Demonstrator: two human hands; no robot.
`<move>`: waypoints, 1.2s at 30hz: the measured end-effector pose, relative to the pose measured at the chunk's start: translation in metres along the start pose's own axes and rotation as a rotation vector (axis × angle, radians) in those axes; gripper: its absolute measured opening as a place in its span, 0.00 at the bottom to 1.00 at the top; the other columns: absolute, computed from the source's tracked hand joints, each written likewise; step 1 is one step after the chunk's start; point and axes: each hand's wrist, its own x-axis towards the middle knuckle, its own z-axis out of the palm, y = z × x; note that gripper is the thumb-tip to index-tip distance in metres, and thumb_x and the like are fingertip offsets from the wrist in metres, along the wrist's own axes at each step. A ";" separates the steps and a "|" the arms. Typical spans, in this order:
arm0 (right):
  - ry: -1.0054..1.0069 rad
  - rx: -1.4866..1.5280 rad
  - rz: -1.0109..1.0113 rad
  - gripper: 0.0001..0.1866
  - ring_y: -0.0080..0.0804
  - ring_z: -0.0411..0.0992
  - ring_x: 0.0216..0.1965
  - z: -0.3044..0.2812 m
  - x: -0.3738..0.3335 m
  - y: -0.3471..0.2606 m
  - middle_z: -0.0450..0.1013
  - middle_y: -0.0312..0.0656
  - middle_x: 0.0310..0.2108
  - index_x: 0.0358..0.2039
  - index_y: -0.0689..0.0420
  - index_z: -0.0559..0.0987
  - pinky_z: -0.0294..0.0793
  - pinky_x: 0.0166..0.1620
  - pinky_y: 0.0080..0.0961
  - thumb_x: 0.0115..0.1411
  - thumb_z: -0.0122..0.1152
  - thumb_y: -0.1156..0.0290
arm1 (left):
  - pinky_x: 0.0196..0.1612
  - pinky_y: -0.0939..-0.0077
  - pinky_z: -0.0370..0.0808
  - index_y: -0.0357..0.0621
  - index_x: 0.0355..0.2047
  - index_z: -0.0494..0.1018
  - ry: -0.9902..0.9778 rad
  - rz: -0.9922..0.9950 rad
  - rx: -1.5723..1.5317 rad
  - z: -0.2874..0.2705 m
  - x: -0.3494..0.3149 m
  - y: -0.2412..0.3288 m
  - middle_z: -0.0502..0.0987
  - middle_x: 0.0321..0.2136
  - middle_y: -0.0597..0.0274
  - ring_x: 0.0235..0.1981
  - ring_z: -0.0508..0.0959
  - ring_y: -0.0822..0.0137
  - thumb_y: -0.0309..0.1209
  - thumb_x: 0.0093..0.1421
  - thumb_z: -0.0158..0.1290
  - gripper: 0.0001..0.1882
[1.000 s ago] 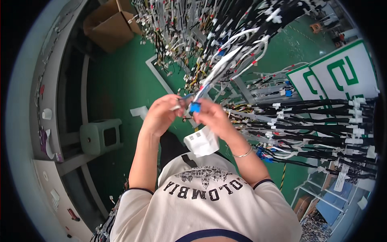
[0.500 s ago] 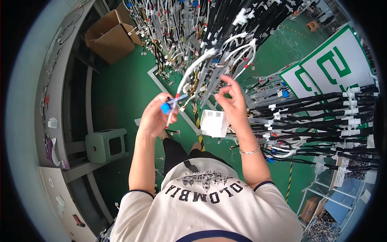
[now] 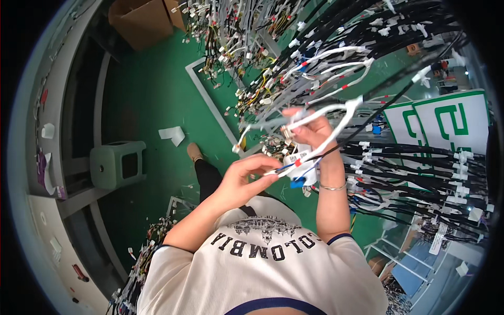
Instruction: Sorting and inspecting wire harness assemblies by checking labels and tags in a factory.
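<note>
Across the front of me runs a white-sleeved wire harness branch (image 3: 336,116) with red tape bands, joined to a black cable at upper right. My left hand (image 3: 242,181) pinches thin wires at its near end between thumb and fingers. A blue connector (image 3: 297,182) hangs just right of those fingertips. My right hand (image 3: 314,130), slightly blurred, is closed around a grey-sleeved wire (image 3: 265,125) and a small connector (image 3: 286,132), behind the white branch. A white label (image 3: 299,156) with printed codes shows below my right hand, partly covered by the branch.
Dense bundles of black, grey and white harnesses (image 3: 294,63) hang ahead; more harnesses (image 3: 420,165) stretch along the right beside white-green signs (image 3: 451,121). At left stand a greenish stool (image 3: 116,165) and a cardboard box (image 3: 140,23). A white frame bar (image 3: 212,107) lies on the green floor.
My left hand has moved right with the wire end, close to my right hand. My right hand, spread before, has closed around the grey wire. The whole view has shifted.
</note>
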 end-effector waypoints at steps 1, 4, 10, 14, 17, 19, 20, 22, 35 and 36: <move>0.004 0.006 0.007 0.18 0.17 0.72 0.30 -0.002 -0.005 -0.003 0.78 0.37 0.36 0.51 0.64 0.77 0.72 0.34 0.15 0.60 0.60 0.79 | 0.48 0.76 0.75 0.35 0.44 0.75 0.031 0.069 0.031 -0.009 -0.002 -0.002 0.75 0.44 0.56 0.48 0.76 0.67 0.17 0.61 0.53 0.11; -0.035 -0.121 -0.024 0.13 0.23 0.74 0.36 -0.027 -0.028 -0.003 0.76 0.38 0.37 0.43 0.63 0.78 0.75 0.42 0.23 0.57 0.62 0.81 | 0.52 0.68 0.70 0.38 0.41 0.76 0.018 0.215 0.285 -0.020 0.007 0.020 0.73 0.43 0.54 0.47 0.73 0.61 0.19 0.55 0.55 0.12; -0.156 0.031 -0.013 0.35 0.19 0.65 0.39 -0.003 -0.055 -0.032 0.69 0.48 0.59 0.58 0.59 0.71 0.64 0.40 0.17 0.55 0.72 0.55 | 0.47 0.69 0.73 0.36 0.41 0.77 -0.191 0.158 0.387 -0.010 0.028 0.023 0.77 0.37 0.56 0.41 0.77 0.60 0.21 0.56 0.56 0.12; -0.033 -0.037 -0.095 0.25 0.26 0.72 0.51 -0.003 -0.061 -0.034 0.70 0.44 0.53 0.50 0.63 0.74 0.73 0.52 0.24 0.55 0.71 0.67 | 0.48 0.68 0.73 0.34 0.38 0.72 -0.227 0.208 0.458 0.001 0.040 0.027 0.75 0.38 0.52 0.42 0.76 0.55 0.22 0.55 0.56 0.10; 0.313 -0.208 0.004 0.12 0.17 0.73 0.37 -0.004 -0.067 -0.038 0.76 0.36 0.40 0.45 0.63 0.77 0.71 0.40 0.15 0.60 0.62 0.79 | 0.41 0.68 0.77 0.38 0.38 0.73 0.185 0.253 0.574 -0.009 0.044 0.027 0.77 0.36 0.53 0.37 0.80 0.56 0.24 0.53 0.54 0.11; 0.352 -0.343 -0.044 0.10 0.15 0.70 0.36 -0.012 -0.066 -0.036 0.71 0.33 0.39 0.44 0.63 0.80 0.72 0.38 0.13 0.62 0.61 0.79 | 0.37 0.73 0.76 0.37 0.35 0.74 0.440 0.280 0.555 -0.017 0.041 0.028 0.79 0.27 0.56 0.29 0.80 0.64 0.22 0.53 0.54 0.08; 0.367 -0.394 -0.091 0.10 0.15 0.71 0.36 -0.013 -0.064 -0.037 0.69 0.32 0.38 0.44 0.63 0.80 0.74 0.39 0.14 0.62 0.60 0.79 | 0.37 0.73 0.76 0.37 0.35 0.74 0.473 0.266 0.526 -0.019 0.040 0.027 0.79 0.26 0.55 0.28 0.80 0.65 0.22 0.53 0.54 0.08; 0.354 -0.420 -0.113 0.11 0.15 0.71 0.35 -0.015 -0.063 -0.038 0.68 0.34 0.40 0.45 0.64 0.80 0.73 0.36 0.13 0.61 0.61 0.79 | 0.36 0.72 0.75 0.37 0.36 0.74 0.485 0.226 0.515 -0.021 0.038 0.024 0.78 0.27 0.55 0.28 0.79 0.64 0.22 0.53 0.54 0.09; 0.346 -0.422 -0.126 0.10 0.09 0.59 0.22 -0.005 -0.045 -0.032 0.67 0.29 0.29 0.42 0.62 0.81 0.57 0.24 0.13 0.59 0.65 0.78 | 0.57 0.62 0.68 0.40 0.56 0.68 0.173 0.614 0.469 0.018 0.118 0.108 0.69 0.53 0.48 0.53 0.72 0.50 0.31 0.53 0.62 0.30; 0.394 -0.395 -0.152 0.09 0.10 0.59 0.21 -0.002 -0.043 -0.030 0.67 0.29 0.28 0.40 0.62 0.81 0.56 0.23 0.14 0.58 0.65 0.78 | 0.53 0.67 0.71 0.41 0.58 0.67 0.118 0.679 0.579 0.024 0.123 0.114 0.69 0.54 0.54 0.52 0.72 0.61 0.33 0.50 0.67 0.35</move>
